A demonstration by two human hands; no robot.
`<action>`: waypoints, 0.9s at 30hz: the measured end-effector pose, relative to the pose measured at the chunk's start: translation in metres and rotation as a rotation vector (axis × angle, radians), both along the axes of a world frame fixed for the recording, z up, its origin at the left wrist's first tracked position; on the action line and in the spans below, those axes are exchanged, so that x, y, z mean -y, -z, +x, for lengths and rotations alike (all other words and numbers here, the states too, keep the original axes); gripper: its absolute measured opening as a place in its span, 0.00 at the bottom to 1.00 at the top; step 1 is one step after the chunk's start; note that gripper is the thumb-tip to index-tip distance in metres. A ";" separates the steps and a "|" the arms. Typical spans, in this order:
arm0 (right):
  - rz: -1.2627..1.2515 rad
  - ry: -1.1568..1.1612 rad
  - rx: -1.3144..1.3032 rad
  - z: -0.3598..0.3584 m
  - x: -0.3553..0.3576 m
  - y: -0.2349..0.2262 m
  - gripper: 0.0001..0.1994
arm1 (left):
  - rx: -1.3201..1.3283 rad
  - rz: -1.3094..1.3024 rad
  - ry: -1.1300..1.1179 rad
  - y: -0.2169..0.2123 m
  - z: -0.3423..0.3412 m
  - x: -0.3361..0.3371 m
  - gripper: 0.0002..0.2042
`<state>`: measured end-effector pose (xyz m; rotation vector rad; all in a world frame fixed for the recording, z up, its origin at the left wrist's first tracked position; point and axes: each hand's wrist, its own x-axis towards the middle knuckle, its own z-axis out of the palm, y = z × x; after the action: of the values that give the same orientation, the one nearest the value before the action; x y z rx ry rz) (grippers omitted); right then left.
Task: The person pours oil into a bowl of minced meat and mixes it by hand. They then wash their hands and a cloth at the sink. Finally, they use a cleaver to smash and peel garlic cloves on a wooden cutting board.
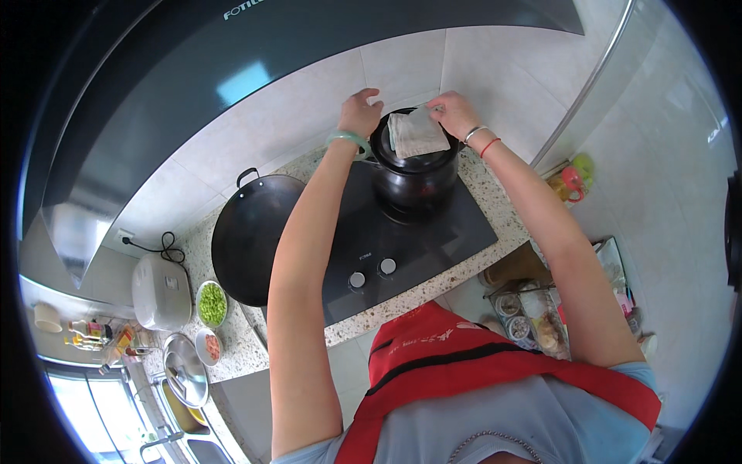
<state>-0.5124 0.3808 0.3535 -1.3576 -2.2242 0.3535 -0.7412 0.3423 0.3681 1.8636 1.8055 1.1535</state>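
Head view: black glass cooktop (433, 232) is set into the speckled worktop (402, 298), with a big black wok (247, 236) on its left side. At the back sits a black clay pot (416, 174), lid on, a folded grey cloth (416, 133) draped over the lid, presumably as a heat guard. Left hand (359, 114) curls at the pot's left rim, fingers bent, steadying it. Right hand (454, 114) pinches the cloth's far corner. Off left, a small bowl of chopped greens (212, 303) waits.
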 end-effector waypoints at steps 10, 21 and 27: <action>-0.191 -0.051 0.328 -0.046 0.001 -0.013 0.22 | 0.127 -0.026 0.042 0.006 -0.007 0.027 0.15; -0.184 -0.032 0.460 -0.061 0.003 -0.010 0.26 | 0.357 -0.032 0.167 0.040 -0.006 0.020 0.15; -0.187 -0.029 0.416 -0.063 -0.002 -0.004 0.27 | 0.423 -0.007 0.198 0.043 -0.008 0.017 0.14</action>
<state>-0.5759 0.3833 0.3578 -1.6184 -2.6038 0.3186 -0.7490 0.3255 0.3255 1.5992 1.3606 1.3402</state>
